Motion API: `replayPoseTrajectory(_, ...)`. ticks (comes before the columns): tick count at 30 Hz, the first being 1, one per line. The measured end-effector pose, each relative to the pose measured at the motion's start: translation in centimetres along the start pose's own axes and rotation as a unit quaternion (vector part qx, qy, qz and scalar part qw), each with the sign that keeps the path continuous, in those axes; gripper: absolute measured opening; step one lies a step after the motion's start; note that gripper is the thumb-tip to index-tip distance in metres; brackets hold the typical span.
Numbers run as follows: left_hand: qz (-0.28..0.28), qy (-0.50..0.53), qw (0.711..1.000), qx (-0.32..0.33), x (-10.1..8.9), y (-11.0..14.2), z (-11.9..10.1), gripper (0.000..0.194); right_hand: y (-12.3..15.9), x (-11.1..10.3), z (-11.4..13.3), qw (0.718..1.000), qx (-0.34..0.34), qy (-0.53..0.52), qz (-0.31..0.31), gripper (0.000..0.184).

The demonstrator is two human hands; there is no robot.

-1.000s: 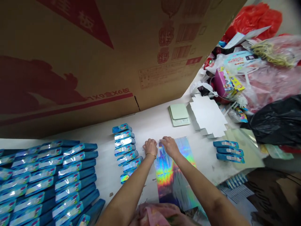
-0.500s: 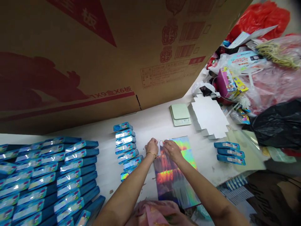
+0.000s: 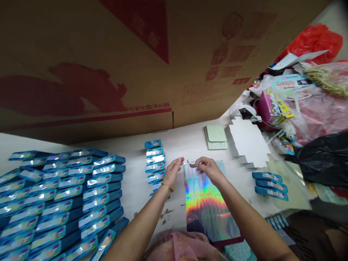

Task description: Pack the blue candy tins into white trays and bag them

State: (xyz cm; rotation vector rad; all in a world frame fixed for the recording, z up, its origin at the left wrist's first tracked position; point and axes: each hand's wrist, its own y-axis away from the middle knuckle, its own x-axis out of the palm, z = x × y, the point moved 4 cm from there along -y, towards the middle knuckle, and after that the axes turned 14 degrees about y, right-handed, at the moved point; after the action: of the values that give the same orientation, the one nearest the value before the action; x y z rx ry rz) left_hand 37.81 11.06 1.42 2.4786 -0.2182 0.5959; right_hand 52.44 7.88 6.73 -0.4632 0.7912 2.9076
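My right hand (image 3: pixel 208 169) pinches a small curled silvery strip (image 3: pixel 191 164), perhaps a sticker, just above the top edge of a shiny rainbow-coloured sheet (image 3: pixel 203 201). That sheet lies flat on the white table in front of me. Left of its upper corner, my left hand (image 3: pixel 174 172) is held with fingers stretched out and nothing visible in it; a bracelet circles the wrist. Beside it stands a row of slim blue boxes (image 3: pixel 154 167), its near end partly hidden behind my left forearm.
Many blue boxes (image 3: pixel 100 190) stand in rows at left. A large cardboard carton (image 3: pixel 136 83) walls the back. Behind the sheet are a pale green scale (image 3: pixel 216 134) and a white cut-out card box (image 3: pixel 248 139). Three blue boxes (image 3: pixel 270 185) stand at right, near heaped plastic bags (image 3: pixel 318 105).
My right hand has lifted the curled strip up from the sheet's top edge. My left hand has opened its fingers out. The view has shifted, so everything sits further right.
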Motion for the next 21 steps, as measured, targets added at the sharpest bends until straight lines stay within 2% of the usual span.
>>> replayPoseTrajectory(3,-0.009,0.048,0.999,-0.017,-1.3,0.9,-1.4,0.043,-0.2,2.1,1.7,0.998,-0.001,-0.051,0.029,0.009)
replayPoseTrajectory(7,-0.064,0.072,0.995,0.025,-4.0,0.9,-3.3,0.042,-1.1,4.8,3.4,0.996,0.004,-0.074,0.040,0.014)
replayPoseTrajectory(10,-0.102,0.075,0.990,0.070,-6.9,0.4,-5.3,0.039,-3.5,7.5,4.2,0.998,-0.012,-0.054,-0.004,0.019)
replayPoseTrajectory(16,-0.216,0.003,0.959,0.185,-13.1,-3.1,-9.4,0.036,-9.8,13.7,6.4,0.984,-0.122,0.056,-0.116,0.015)
replayPoseTrajectory(18,-0.240,-0.032,0.948,0.205,-14.5,-4.7,-9.8,0.035,-11.1,14.8,6.9,0.972,-0.135,0.122,-0.150,0.014)
replayPoseTrajectory(21,-0.239,-0.083,0.945,0.207,-15.5,-6.9,-9.7,0.036,-12.2,15.3,6.9,0.949,-0.146,0.202,-0.191,0.013)
